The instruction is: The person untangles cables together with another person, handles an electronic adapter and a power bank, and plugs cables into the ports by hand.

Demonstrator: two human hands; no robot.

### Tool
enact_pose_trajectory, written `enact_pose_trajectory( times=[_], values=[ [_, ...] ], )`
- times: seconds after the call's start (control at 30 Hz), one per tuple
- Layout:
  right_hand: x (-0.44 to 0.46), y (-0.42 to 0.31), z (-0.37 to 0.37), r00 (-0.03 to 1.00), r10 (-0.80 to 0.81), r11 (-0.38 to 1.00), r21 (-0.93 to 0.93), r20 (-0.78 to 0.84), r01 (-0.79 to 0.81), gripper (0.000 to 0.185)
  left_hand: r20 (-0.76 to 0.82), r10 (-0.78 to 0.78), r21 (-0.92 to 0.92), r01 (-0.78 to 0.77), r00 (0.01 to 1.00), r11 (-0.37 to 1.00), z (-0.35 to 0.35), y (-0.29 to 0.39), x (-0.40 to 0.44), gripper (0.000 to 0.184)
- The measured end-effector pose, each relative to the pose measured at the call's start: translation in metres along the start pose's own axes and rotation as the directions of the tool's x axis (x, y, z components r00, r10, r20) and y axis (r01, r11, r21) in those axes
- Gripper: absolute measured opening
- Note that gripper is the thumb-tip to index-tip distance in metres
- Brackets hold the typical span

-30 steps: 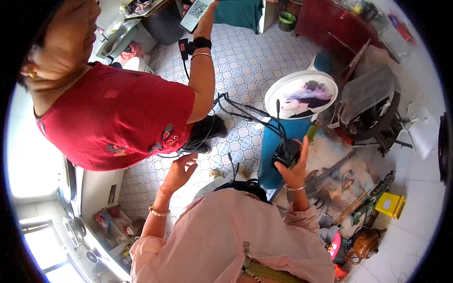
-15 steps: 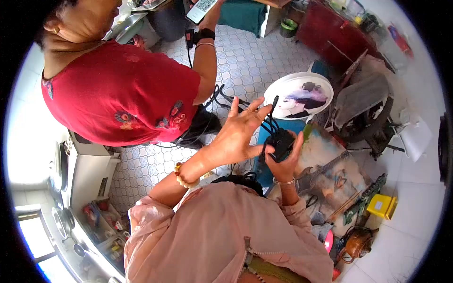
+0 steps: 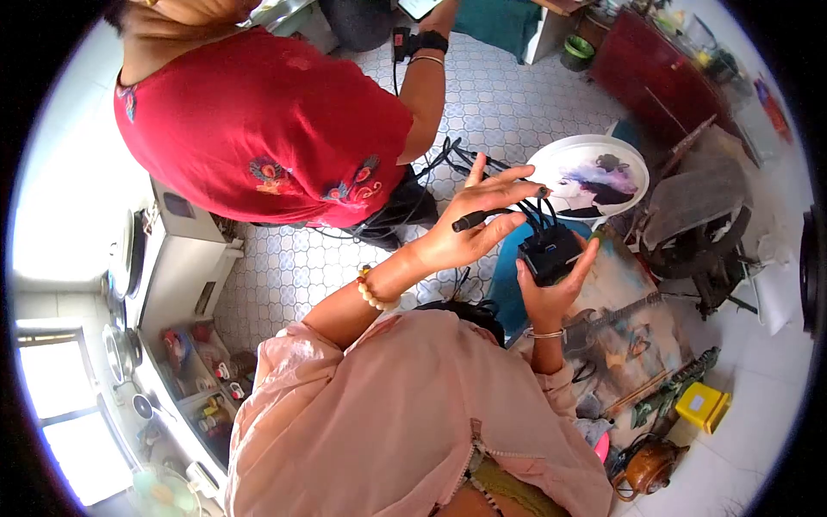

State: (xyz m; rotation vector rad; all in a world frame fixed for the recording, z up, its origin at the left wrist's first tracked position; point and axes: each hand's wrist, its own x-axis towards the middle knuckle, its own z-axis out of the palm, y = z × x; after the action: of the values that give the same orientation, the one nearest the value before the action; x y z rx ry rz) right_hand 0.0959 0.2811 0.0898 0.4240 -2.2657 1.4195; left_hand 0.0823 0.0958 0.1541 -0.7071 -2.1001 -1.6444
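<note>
My right hand (image 3: 556, 297) grips a small black box (image 3: 551, 256) with a blue port on its side and several black cables coming out of its top. Across from it, my left hand (image 3: 469, 226) holds one black cable with its plug (image 3: 469, 221) sticking out over the hand, between thumb and fingers. The other fingers of that hand are stretched toward the cables above the box. Exactly how the fingertips meet the cables is hard to make out. More black cables (image 3: 446, 159) run behind my left hand toward the other person.
Ahead on the left stands a person in a red top (image 3: 258, 129), holding a phone (image 3: 419, 8). A round white stool (image 3: 633, 202) with a printed top is beyond my hands. At right are a painted board (image 3: 633, 302), a yellow container (image 3: 702, 405) and a brown pot (image 3: 653, 465).
My left hand has drawn back slightly from the box, and a cable plug now lies across it. The box has tilted so that its port side shows. The whole view has shifted.
</note>
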Motion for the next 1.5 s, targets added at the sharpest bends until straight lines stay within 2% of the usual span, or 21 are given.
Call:
enact_pose_trajectory(
  times=[0.3,0.4,0.47,0.53,0.63,0.7,0.8,0.87,0.93,1.0,1.07,1.13,1.2,1.27,1.3,1.33,1.37,1.4,1.47,1.5],
  values=[
    [0.0,-0.002,0.001,0.999,0.036,0.999,0.037,0.013,-0.037,0.103,-0.005,-0.044,0.014,0.044,0.999,0.999,0.001,-0.002,0.002,0.029],
    [-0.001,-0.006,0.002,0.999,0.042,0.998,-0.041,0.007,-0.042,0.103,-0.008,-0.042,-0.007,0.042,0.999,0.999,0.0,-0.004,0.0,0.027],
    [-0.001,-0.003,0.002,0.998,0.067,0.997,0.023,0.001,-0.067,0.104,0.06,-0.049,0.062,0.045,0.997,0.997,-0.001,-0.006,0.0,0.035],
    [-0.001,-0.003,0.001,0.998,0.065,0.997,0.031,0.004,-0.065,0.104,0.064,-0.043,0.073,0.039,0.997,0.997,0.0,-0.007,0.001,0.033],
    [-0.002,0.0,0.002,0.997,0.075,0.995,0.063,0.0,-0.075,0.104,-0.005,-0.013,-0.033,0.013,1.0,0.999,0.003,-0.005,0.003,0.028],
    [-0.002,0.003,0.0,0.996,0.086,0.993,0.079,-0.011,-0.085,0.104,0.052,-0.024,0.049,0.022,0.998,0.999,0.001,-0.001,0.003,0.03],
    [-0.007,0.009,0.0,0.999,0.017,0.999,0.045,-0.046,-0.015,0.105,0.153,-0.018,0.147,-0.005,0.988,0.989,-0.002,0.019,0.001,0.037],
    [-0.014,0.016,-0.002,0.994,-0.017,1.0,0.018,-0.11,0.019,0.107,0.139,0.022,0.193,-0.049,0.99,0.98,0.006,0.021,-0.008,0.041],
    [-0.01,0.014,-0.005,0.997,-0.009,1.0,0.014,-0.08,0.01,0.108,0.12,0.041,0.197,-0.065,0.992,0.978,0.013,0.02,-0.013,0.043],
    [-0.012,0.016,-0.009,0.998,-0.011,1.0,0.013,-0.055,0.012,0.109,0.066,0.05,0.296,-0.068,0.997,0.953,0.018,0.028,-0.02,0.043],
    [-0.017,0.022,-0.012,0.975,-0.173,0.983,-0.083,-0.138,0.162,0.11,0.044,0.064,0.307,-0.074,0.997,0.949,0.014,0.037,-0.029,0.041],
    [-0.019,0.024,-0.017,0.978,-0.155,0.987,-0.052,-0.142,0.149,0.11,0.013,0.114,0.3,-0.112,0.993,0.947,0.005,0.032,-0.046,0.039],
    [-0.018,0.026,-0.018,0.98,-0.131,0.991,-0.031,-0.153,0.127,0.11,-0.017,0.056,0.203,-0.051,0.998,0.978,-0.008,0.02,-0.061,0.033],
    [-0.019,0.027,-0.018,0.98,-0.119,0.993,-0.016,-0.158,0.118,0.11,-0.057,-0.168,0.134,0.174,0.984,0.976,-0.013,0.008,-0.08,0.023],
    [-0.019,0.028,-0.019,0.981,-0.117,0.993,-0.023,-0.157,0.115,0.11,-0.151,-0.337,-0.079,0.329,0.929,0.941,-0.009,0.003,-0.084,0.019],
    [-0.018,0.027,-0.018,0.978,-0.138,0.989,-0.074,-0.155,0.128,0.109,-0.204,-0.51,-0.297,0.443,0.836,0.846,-0.006,-0.001,-0.086,0.016],
    [-0.017,0.026,-0.017,0.976,-0.159,0.982,-0.123,-0.151,0.141,0.109,-0.159,-0.594,-0.38,0.506,0.789,0.774,-0.008,-0.008,-0.085,0.021],
    [-0.014,0.026,-0.015,0.977,-0.155,0.983,-0.125,-0.144,0.138,0.109,-0.082,-0.729,-0.606,0.547,0.68,0.578,-0.009,-0.012,-0.079,0.026],
    [-0.013,0.025,-0.013,0.976,-0.156,0.986,-0.076,-0.152,0.146,0.108,0.116,-0.763,-0.87,0.435,0.636,0.23,-0.011,-0.024,-0.077,0.031],
    [-0.015,0.027,-0.012,0.976,-0.158,0.986,-0.078,-0.148,0.148,0.108,0.115,-0.763,-0.873,0.431,0.636,0.228,-0.01,-0.024,-0.073,0.031]
  ],
)
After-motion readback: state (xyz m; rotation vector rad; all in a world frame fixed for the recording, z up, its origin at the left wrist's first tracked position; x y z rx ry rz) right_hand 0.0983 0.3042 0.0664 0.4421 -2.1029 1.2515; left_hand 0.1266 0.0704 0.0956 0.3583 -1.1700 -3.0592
